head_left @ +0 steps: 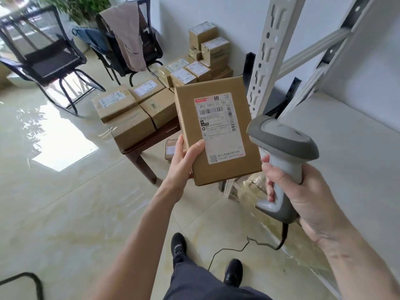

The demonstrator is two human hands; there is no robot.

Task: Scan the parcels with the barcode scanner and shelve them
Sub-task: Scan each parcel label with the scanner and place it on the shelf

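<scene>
We hold one parcel (216,131) up in our left hand (184,161), thumb across its front face near the lower left corner and fingers curled behind, so the shipping label (218,126) faces us. Our right hand (303,191) is wrapped around the handle of the barcode scanner (281,156), its head just right of the parcel's edge, its cable trailing down to the floor below that hand.

The step in hand looks like the scan itself. To do it well, we judge that the scanner's nose should turn left toward the long barcode near the label's top — right now the head sits beside the box, not in front of it. We should keep the left thumb clear of the printed codes and tilt the face squarely to the window so glare does not spoil the read.

Beyond the left hand, more parcels (129,109) wait on a low table (138,154); the shelf rack (266,53) rises above the right hand, its board (346,148) behind the scanner.
</scene>
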